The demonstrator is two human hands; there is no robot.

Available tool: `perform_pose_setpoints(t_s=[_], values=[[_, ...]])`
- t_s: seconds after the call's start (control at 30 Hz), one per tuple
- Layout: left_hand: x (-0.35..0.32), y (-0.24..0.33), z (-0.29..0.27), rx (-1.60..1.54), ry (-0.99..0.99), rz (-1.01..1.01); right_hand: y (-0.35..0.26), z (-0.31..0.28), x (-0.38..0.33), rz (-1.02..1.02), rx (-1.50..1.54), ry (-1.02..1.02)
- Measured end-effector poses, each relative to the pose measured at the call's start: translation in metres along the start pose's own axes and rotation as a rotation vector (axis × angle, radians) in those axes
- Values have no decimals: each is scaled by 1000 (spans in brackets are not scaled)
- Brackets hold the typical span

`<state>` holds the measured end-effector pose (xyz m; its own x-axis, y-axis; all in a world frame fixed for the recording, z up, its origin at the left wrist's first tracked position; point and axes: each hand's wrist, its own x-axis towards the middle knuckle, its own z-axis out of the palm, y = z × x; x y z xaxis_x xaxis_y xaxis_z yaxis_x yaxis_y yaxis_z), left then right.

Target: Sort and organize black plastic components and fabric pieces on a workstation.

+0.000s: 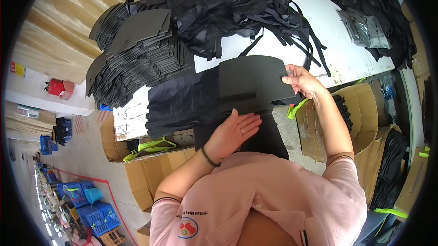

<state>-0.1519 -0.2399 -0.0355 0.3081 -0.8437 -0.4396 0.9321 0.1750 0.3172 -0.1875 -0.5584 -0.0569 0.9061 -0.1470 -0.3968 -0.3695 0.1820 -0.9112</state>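
Observation:
A dark grey, slightly curved flat panel [255,79] is held at the table's near edge. My right hand [303,81] pinches its right edge between thumb and fingers. Close to the panel's lower edge is my left hand [235,132], its fingers stretched out flat; whether it touches the panel I cannot tell. Under and left of the panel, black fabric [182,100] lies spread over the table edge. Left of that rises a tall stack of similar dark panels [141,54]. At the back lies a heap of black fabric pieces with straps [228,8].
The white table [365,63] also bears a clear plastic bag [365,29] beside more black fabric. Cardboard boxes [337,123] stand below its near edge, some with neon yellow straps [299,109]. Blue crates [98,216] sit on the floor at far left.

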Motion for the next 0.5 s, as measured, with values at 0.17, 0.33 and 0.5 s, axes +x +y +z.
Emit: perform_pose_setpoints(t_s=[0.17, 0.33, 0.5], values=[[37, -5, 4, -119, 53, 204, -12, 7, -10, -14, 36, -24], [49, -8, -2, -119, 207, 226, -9, 14, -15, -50, -104, 27], [48, -9, -1, -94, 270, 232, -12, 23, -16, -101, -295, 66]])
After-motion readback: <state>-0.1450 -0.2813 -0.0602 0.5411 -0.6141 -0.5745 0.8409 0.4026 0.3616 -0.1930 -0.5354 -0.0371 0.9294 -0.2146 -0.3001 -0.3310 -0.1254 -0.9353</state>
